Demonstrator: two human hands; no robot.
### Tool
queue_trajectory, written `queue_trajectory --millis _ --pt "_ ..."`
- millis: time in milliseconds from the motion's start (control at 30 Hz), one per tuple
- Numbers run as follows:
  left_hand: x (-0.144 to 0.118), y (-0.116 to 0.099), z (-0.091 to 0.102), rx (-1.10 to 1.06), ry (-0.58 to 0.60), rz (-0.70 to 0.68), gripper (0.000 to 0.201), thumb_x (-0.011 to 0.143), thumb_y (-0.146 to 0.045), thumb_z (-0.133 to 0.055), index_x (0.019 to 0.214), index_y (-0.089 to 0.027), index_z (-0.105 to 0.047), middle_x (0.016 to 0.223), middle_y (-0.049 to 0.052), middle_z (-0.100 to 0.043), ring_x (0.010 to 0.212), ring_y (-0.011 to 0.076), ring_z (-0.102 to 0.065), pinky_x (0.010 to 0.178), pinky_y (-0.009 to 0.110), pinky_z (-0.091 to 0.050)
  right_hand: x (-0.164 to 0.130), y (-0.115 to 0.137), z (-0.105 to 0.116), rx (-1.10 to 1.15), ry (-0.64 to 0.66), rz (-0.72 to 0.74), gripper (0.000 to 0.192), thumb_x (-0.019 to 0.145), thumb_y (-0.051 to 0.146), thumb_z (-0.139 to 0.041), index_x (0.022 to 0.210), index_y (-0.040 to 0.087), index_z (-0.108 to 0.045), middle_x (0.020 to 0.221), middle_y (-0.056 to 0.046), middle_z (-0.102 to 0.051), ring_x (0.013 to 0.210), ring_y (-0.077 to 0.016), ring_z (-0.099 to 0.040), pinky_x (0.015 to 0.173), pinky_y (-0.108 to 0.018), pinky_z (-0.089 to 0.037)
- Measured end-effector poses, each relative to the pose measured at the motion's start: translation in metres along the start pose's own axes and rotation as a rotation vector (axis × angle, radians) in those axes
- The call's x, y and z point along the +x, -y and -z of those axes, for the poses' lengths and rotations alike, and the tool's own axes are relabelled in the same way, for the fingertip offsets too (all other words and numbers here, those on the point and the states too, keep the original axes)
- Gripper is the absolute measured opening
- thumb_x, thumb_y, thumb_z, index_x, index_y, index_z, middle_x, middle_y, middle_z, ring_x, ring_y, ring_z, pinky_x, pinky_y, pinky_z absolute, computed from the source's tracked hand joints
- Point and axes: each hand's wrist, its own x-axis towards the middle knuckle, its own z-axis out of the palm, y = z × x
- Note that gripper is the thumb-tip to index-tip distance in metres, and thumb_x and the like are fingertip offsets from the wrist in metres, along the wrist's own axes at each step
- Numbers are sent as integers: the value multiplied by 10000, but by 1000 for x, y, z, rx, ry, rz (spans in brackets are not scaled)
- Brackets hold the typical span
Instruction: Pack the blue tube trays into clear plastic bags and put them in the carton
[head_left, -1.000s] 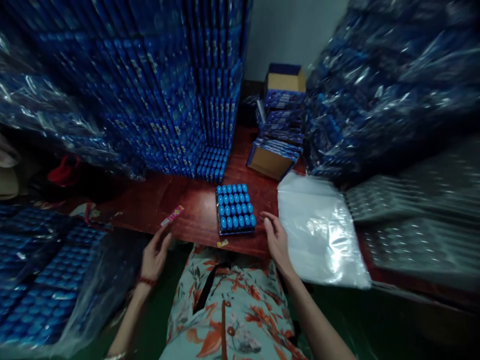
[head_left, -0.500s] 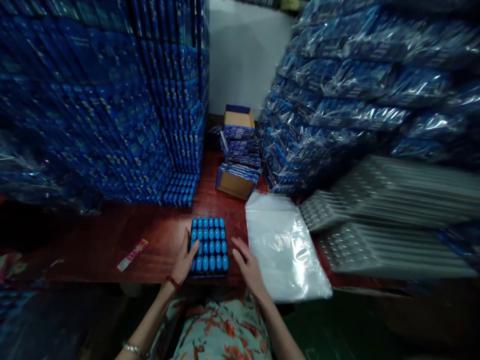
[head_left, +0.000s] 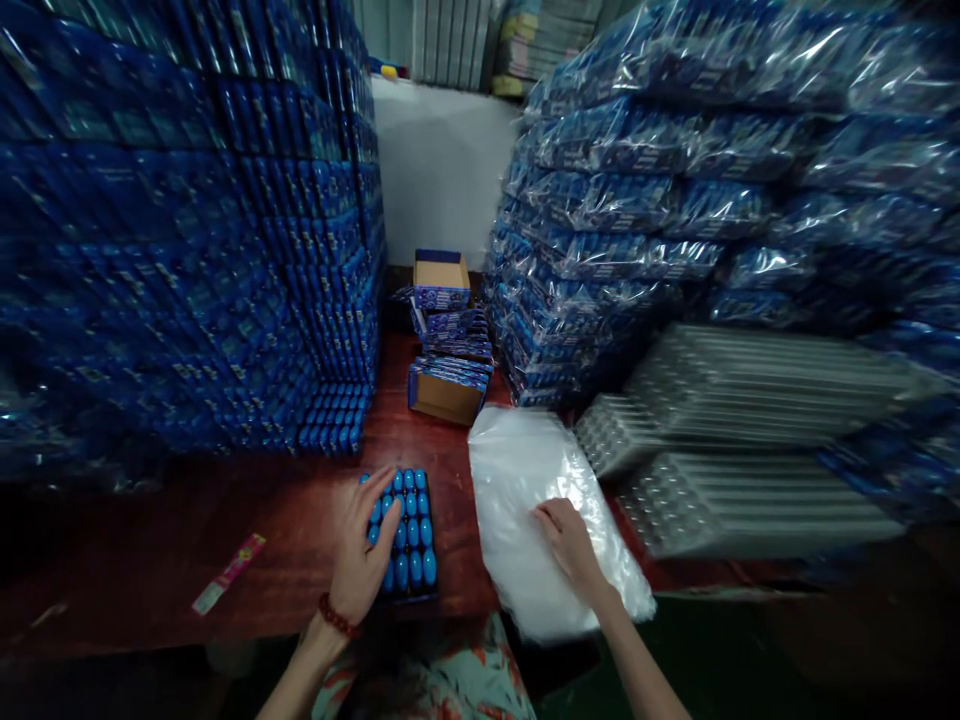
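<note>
A box (head_left: 416,570) filled with rows of shiny blue oval-topped pieces sits on the reddish table near its front edge. My left hand (head_left: 361,550) lies over its left side, thumb and fingers apart, covering some of the pieces. To the right is a pile of clear plastic bags (head_left: 517,570). On top of that pile rests my right hand (head_left: 570,545), its fingers curled and pressed together at the top bag's surface; the fingertips are partly hidden.
Tall stacks of blue packs (head_left: 300,250) rise at the left, and plastic-wrapped packs (head_left: 675,200) at the right. Open cardboard boxes (head_left: 446,395) stand behind. Grey moulded trays (head_left: 765,500) are piled at the right. A pink strip (head_left: 229,573) lies at the left.
My right hand has moved right, from beside the box onto the plastic bags, and its fingers have closed. My left hand has shifted from the box's side to over its top. The view has tilted up.
</note>
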Motion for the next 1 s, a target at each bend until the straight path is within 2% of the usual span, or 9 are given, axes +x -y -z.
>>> queue_trajectory --millis 100,267,333,400,500,667,833,900,1000 --pt "-1 -22 -23 168 259 -241 409 901 -354 -472 1294 -242 -481 1361 88 -495 1284 221 -436 1065 418 -373 28 17 17 -2 7 3 341 878 441 -398 672 216 -550 697 -50 -605 749 -215 -517 745 -352 -386" --pt "4 -44 -93 589 426 -583 1171 583 -445 -801 1477 -162 -98 1525 215 -146 1405 403 -75 1077 654 -164 73 61 44 -98 229 12 244 859 299 -431 719 190 -599 705 -41 -635 768 -186 -540 721 -283 -376" --pt "22 -51 -117 694 471 -658 1027 672 -341 -759 1470 -165 -136 1510 209 -215 1407 377 -111 1084 649 -131 84 77 48 -253 315 44 225 855 227 -421 807 176 -635 784 -61 -654 808 -187 -555 727 -278 -370" --pt "48 -57 -129 754 612 -642 704 804 -186 -606 1426 -125 -283 1385 202 -453 1358 311 -315 1114 571 -158 91 87 51 -381 356 77 241 850 180 -411 840 163 -651 828 -85 -660 836 -198 -565 728 -285 -365" --pt "83 -60 -128 762 787 -530 340 821 -39 -461 1120 -84 -617 1018 154 -694 1096 234 -594 1118 436 -243 97 93 61 -434 334 76 263 868 210 -410 796 155 -657 807 -101 -665 854 -219 -581 741 -297 -374" --pt "116 -44 -118 687 763 -384 276 753 -7 -500 909 -130 -692 859 103 -715 863 198 -662 816 289 -495 86 111 75 -281 287 72 461 939 428 -276 1179 170 -573 1183 -129 -613 1102 -240 -542 948 -368 -364" --pt "123 -16 -114 561 732 -265 277 816 -63 -436 937 -109 -680 858 101 -707 811 173 -653 711 243 -486 52 107 51 -407 614 25 882 739 650 -551 1448 233 -231 1505 -161 -235 1384 -358 -174 1044 -646 -115" --pt "119 -7 -109 510 737 -260 261 827 -92 -438 915 -117 -682 888 98 -704 843 177 -644 744 252 -478 37 84 34 -401 657 -24 844 714 578 -627 1412 225 -310 1470 -169 -306 1355 -355 -239 1036 -630 -167" --pt "108 2 -100 443 757 -273 219 830 -129 -471 895 -135 -680 901 80 -698 850 175 -630 771 255 -468 18 41 11 -310 458 -41 487 781 414 -603 1201 179 -526 1259 -150 -520 1177 -288 -445 969 -464 -348"
